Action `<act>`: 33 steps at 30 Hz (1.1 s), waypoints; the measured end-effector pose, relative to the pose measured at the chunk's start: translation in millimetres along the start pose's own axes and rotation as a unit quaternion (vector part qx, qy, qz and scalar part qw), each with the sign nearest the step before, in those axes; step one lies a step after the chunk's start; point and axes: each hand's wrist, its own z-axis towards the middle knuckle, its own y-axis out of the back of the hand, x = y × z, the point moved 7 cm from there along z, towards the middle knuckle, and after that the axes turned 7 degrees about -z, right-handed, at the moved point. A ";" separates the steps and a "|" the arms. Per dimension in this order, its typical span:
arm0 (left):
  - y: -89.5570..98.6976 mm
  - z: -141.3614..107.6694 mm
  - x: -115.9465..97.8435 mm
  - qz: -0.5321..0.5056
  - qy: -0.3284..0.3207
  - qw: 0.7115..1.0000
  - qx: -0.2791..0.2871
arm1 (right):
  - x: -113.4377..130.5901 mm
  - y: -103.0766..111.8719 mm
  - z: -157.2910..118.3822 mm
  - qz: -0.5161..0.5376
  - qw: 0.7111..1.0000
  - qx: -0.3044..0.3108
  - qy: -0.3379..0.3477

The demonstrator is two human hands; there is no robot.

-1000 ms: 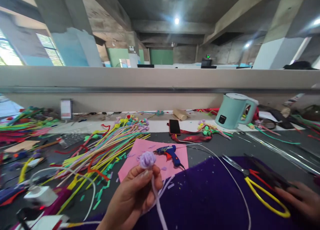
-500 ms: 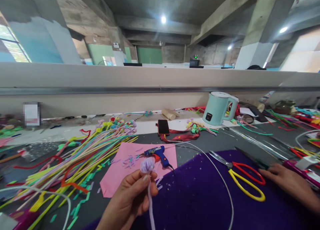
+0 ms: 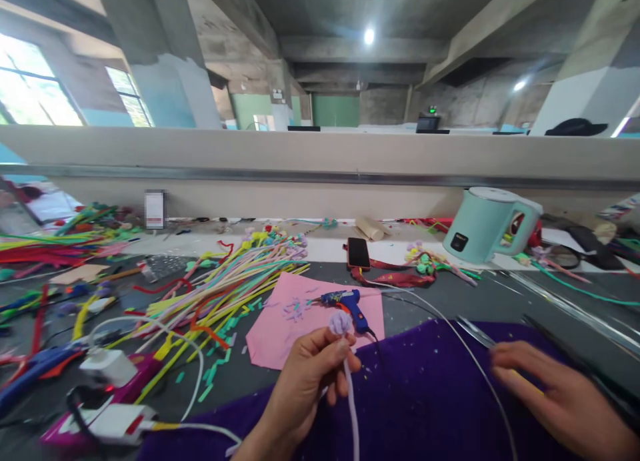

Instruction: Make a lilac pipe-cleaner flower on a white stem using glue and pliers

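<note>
My left hand pinches a lilac pipe-cleaner flower just below its coiled head. Its long fuzzy stem hangs down past my fingers. To the right, my right hand is closed over the handles of a pair of scissors. The blades point up and left, a bit of yellow handle shows between my fingers, and the rest of the handles is hidden. Behind the flower a blue glue gun lies on a pink sheet with lilac snippets. Beneath my hands spreads a dark purple cloth.
Bundled pipe cleaners and green snippets lie left. A white cable crosses the cloth. A power strip with plugs sits front left. Farther back are a phone, a red lanyard and a mint kettle.
My right hand has moved left from beside the scissors onto their handles. My left hand still holds the lilac flower. The view has turned left, so everything appears shifted right.
</note>
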 end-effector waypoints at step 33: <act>24.9 8.5 2.3 -0.047 -0.062 0.997 -0.025 | 202.3 -149.2 34.6 0.503 0.810 0.298 -0.040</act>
